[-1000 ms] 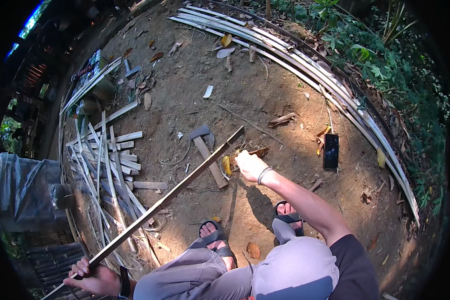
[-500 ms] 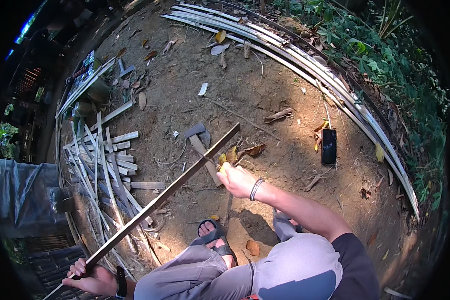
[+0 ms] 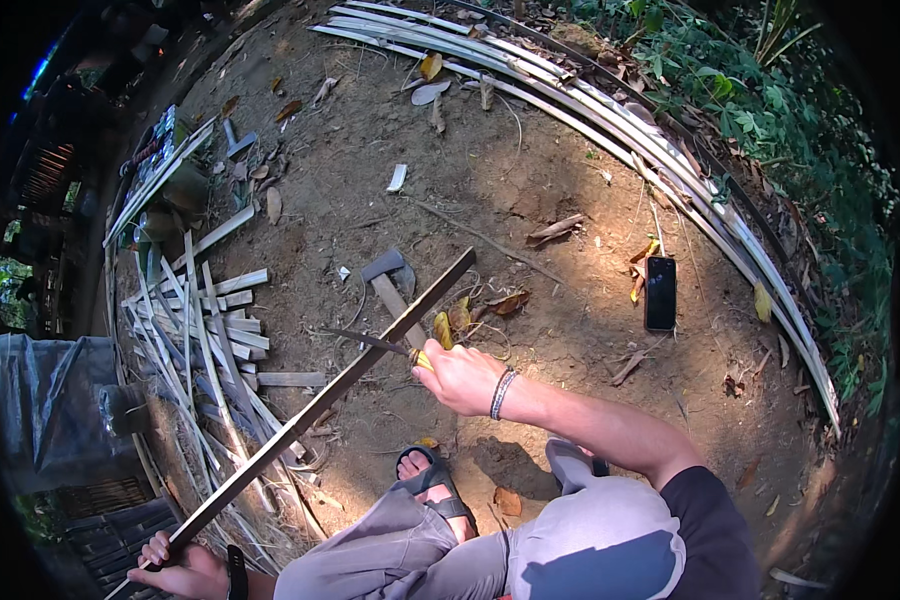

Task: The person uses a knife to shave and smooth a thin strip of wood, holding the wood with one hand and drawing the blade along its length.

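Head view is showing a long bamboo strip (image 3: pixel 320 400) running diagonally from the near left up toward the middle of the dirt ground (image 3: pixel 530 180). At its near end, the left hand (image 3: pixel 185 572) is gripping it with fingers clenched around it. The right hand (image 3: pixel 460 375) is closing on the yellow handle of a knife (image 3: pixel 380 345) — its dark blade is lying across the strip about midway along, touching it. Just beyond the blade, a hatchet (image 3: pixel 390 285) is lying on the ground among dry leaves. To the left, a pile of cut bamboo slats (image 3: pixel 210 330) is spreading out. Farther right, a black phone (image 3: pixel 660 293) is lying flat, and long pale bamboo strips (image 3: pixel 610 120) are curving along the far edge — beside green plants (image 3: pixel 770 110).
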`<state>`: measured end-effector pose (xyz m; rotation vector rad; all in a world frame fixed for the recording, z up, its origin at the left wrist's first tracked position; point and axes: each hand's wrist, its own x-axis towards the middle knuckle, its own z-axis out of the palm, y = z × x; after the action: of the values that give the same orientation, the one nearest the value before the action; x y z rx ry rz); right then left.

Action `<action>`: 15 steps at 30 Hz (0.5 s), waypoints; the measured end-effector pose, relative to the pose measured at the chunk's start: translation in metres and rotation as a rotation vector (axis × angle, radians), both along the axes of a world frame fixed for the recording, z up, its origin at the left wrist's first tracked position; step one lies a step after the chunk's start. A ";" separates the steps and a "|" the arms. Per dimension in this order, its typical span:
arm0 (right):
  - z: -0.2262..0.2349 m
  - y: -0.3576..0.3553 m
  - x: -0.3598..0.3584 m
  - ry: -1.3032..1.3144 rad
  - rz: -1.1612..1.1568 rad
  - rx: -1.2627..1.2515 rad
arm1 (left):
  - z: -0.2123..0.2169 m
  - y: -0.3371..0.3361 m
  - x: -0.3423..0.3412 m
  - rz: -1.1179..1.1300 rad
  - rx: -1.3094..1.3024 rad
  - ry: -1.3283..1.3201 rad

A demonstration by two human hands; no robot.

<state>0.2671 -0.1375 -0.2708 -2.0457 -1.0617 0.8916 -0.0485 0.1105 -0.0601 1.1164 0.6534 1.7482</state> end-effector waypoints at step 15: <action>0.144 -0.032 0.001 -0.593 -0.079 0.080 | 0.035 -0.067 0.037 -0.757 0.289 -0.113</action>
<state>0.2678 -0.1697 -0.1271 -2.3230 -1.2767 0.1870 -0.0116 0.0436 -0.0251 1.2344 -0.1112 1.2426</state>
